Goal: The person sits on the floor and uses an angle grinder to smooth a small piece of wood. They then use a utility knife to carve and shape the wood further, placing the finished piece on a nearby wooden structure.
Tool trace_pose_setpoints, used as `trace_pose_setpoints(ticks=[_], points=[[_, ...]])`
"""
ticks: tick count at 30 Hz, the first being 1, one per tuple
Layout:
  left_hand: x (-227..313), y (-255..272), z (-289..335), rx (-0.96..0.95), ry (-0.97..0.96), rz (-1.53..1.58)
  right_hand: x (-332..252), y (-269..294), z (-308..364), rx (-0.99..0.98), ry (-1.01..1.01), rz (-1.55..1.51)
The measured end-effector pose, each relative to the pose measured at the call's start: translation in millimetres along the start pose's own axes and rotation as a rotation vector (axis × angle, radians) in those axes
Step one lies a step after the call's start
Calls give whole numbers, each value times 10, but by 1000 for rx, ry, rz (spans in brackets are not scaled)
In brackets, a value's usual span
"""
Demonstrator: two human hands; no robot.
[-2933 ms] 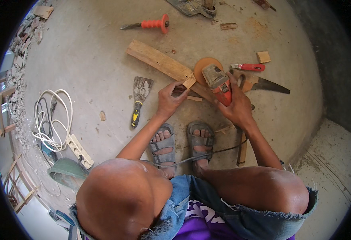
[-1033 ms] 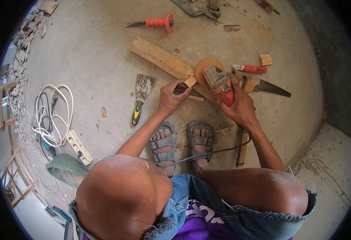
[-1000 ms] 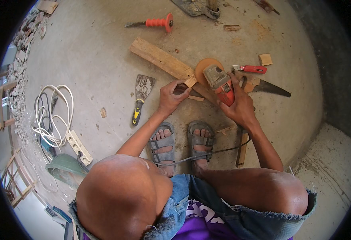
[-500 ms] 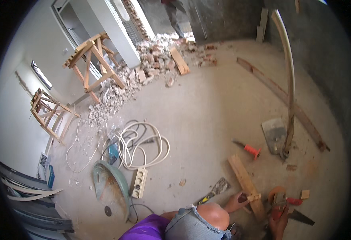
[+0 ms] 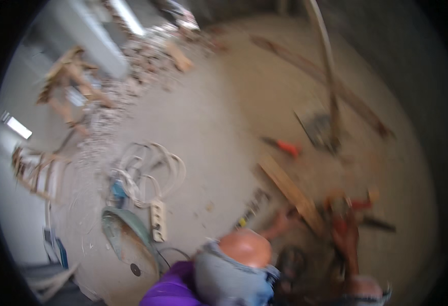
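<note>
The picture is blurred by motion. My right hand (image 5: 347, 237) is closed round the red body of an angle grinder (image 5: 340, 208), whose disc end points away from me. Beside the wooden board (image 5: 293, 191) is my left hand (image 5: 279, 224); its fingers are smeared, and whether they hold anything cannot be made out. A scraper with a yellow-and-black handle (image 5: 252, 208) lies left of the board. Beyond the board's far end rests a chisel with a red grip (image 5: 288, 148). A dark flat blade (image 5: 378, 224) lies just right of the grinder.
A shovel (image 5: 328, 76) stands with its blade on the floor, near a long rusty bar (image 5: 336, 84). To the left are a coiled white cable (image 5: 175, 176), a socket strip (image 5: 158, 224) and a green basin (image 5: 132, 222). Rubble (image 5: 132, 76) and wooden trestles (image 5: 70, 76) lie farther off.
My view has swung, so the scene sits farther left and higher. My left hand, earlier at a small wood piece on the board, is now blurred beside the board. The right still holds the grinder.
</note>
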State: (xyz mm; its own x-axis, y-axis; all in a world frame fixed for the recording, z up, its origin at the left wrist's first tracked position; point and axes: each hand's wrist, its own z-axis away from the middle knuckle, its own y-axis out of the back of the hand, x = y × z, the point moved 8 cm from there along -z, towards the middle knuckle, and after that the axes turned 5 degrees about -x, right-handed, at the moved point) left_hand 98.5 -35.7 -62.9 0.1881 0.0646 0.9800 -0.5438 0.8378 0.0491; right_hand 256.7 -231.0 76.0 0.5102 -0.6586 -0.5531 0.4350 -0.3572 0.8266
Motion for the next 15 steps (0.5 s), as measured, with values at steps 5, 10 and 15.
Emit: trace_pose_setpoints(ticks=[5, 10, 15], points=[[-129, 76, 48, 11, -20, 100, -39, -111, 72, -170, -59, -6], [-29, 105, 125, -28, 47, 174, -124, -269, 98, -288, -80, -21], [23, 131, 106, -64, 6, 179, -212, -356, 97, -282, -53, -29]])
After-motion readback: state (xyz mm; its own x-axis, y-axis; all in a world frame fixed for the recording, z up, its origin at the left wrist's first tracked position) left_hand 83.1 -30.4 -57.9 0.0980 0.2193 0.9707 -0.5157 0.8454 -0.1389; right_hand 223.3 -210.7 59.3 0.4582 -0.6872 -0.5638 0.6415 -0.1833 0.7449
